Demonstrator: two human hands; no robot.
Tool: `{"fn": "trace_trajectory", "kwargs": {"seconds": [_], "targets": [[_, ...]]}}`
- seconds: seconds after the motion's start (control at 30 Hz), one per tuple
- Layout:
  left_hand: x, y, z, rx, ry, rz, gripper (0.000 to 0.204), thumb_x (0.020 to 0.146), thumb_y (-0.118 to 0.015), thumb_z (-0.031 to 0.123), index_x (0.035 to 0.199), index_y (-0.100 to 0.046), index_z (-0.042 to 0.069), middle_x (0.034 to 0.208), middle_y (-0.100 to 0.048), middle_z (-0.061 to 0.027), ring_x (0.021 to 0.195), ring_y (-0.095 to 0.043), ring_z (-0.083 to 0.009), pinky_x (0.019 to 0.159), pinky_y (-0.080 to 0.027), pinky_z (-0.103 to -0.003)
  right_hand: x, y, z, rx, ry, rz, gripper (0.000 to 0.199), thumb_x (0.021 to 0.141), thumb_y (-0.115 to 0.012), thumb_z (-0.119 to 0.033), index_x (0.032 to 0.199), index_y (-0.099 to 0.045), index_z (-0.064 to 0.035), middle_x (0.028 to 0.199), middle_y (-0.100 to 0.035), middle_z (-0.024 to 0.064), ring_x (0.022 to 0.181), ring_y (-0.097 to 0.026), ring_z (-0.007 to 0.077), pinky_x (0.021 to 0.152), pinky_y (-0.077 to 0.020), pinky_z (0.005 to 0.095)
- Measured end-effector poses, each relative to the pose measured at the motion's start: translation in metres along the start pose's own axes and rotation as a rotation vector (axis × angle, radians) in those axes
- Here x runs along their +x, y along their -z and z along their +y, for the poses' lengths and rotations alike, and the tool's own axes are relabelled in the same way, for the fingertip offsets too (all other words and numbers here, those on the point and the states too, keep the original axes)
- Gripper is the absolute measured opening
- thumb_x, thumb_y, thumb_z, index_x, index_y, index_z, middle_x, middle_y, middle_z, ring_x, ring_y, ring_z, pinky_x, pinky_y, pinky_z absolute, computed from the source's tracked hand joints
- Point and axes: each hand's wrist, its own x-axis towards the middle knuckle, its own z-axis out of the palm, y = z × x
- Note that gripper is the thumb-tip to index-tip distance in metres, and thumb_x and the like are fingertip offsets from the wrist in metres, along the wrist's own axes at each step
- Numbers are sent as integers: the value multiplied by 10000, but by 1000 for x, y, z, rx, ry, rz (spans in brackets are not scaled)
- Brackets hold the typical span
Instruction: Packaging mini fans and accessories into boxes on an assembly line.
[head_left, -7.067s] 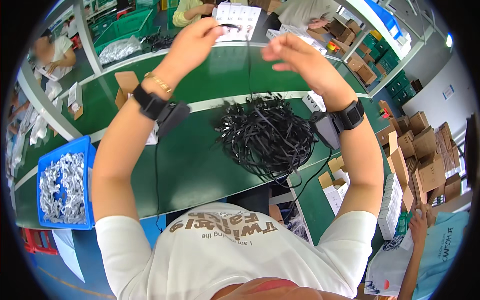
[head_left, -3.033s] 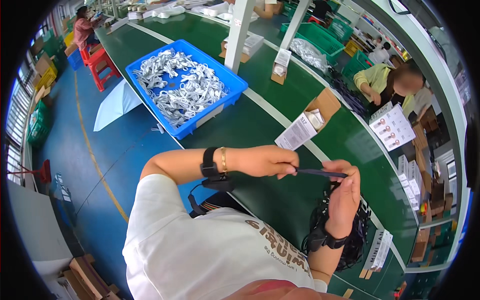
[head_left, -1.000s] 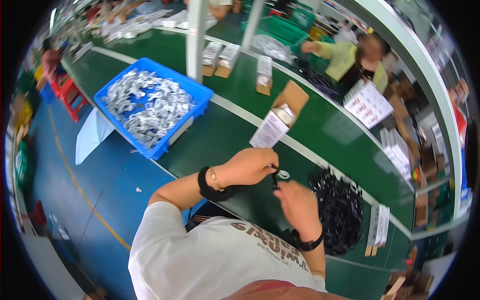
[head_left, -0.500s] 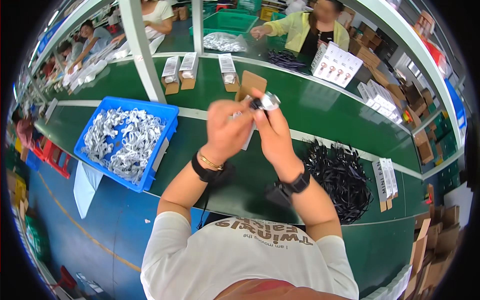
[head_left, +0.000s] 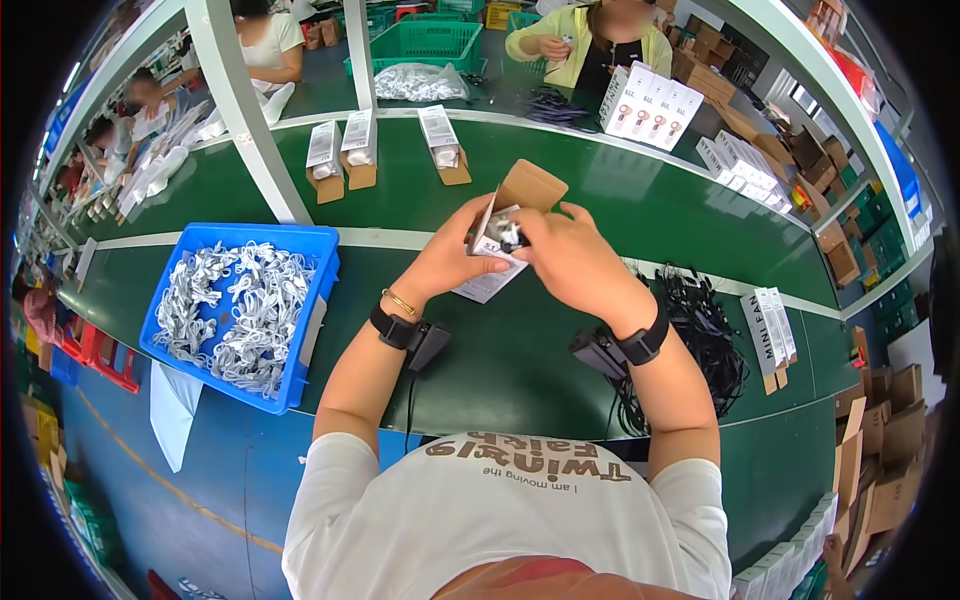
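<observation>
- Above the green table (head_left: 600, 210), my left hand (head_left: 450, 262) grips the small open carton (head_left: 505, 215), flap toward one o'clock.
- At three o'clock of it, my right hand (head_left: 570, 262) pinches the coiled cable (head_left: 508, 234) at its mouth.

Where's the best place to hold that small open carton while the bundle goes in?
Grip the small open carton by its two long side walls below the mouth, coming from the left, as the left hand does. Its brown flap stands open at the top, so the right hand needs that end free.
</observation>
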Motion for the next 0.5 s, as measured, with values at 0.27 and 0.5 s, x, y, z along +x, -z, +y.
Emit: {"fn": "trace_trajectory", "kwargs": {"seconds": [0.27,0.5], "targets": [[-6,-19,11,176,-2,12,789,667,-799,83,1338,-389,20,1258,-505,-136,1156,-508,-247,983,-405,-346,-8,2,18,67,-97,104,143,811,-615,-112,952,-602,-92,878,-631,80,856,-597,272,835,-393,448],[-8,-33,19,343,-75,18,800,655,-811,100,1332,-393,21,1249,-507,-143,1150,-508,-262,976,-410,-352,-20,-6,12,-107,-175,92,126,792,-644,-163,898,-631,-97,827,-617,55,855,-593,242,859,-394,460]]}}
